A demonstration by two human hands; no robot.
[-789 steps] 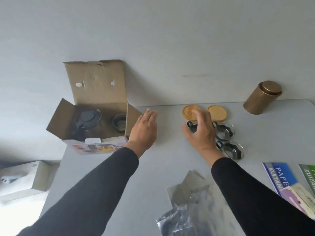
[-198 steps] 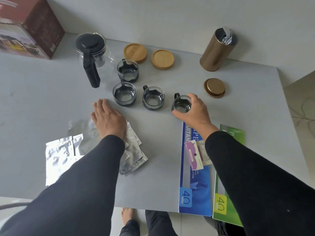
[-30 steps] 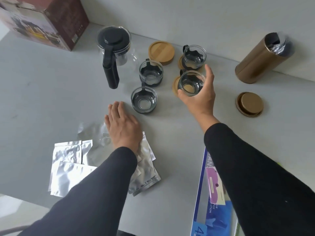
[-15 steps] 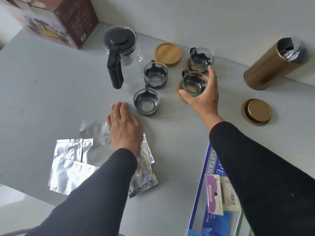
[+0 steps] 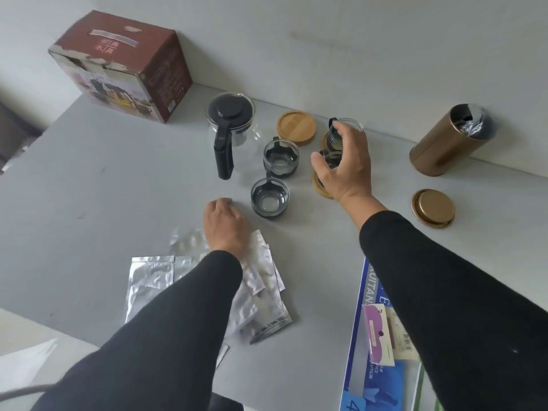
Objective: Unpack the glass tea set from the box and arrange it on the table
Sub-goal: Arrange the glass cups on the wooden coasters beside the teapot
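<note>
My right hand (image 5: pixel 344 167) hovers spread above a cup (image 5: pixel 329 160) on its coaster (image 5: pixel 318 186), holding nothing; my left hand (image 5: pixel 225 223), loosely curled, lies nearer the bare cup (image 5: pixel 269 197).

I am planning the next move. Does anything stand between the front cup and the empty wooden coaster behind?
Yes. A second cup stands on the table almost directly between the front cup and the empty coaster.
</note>
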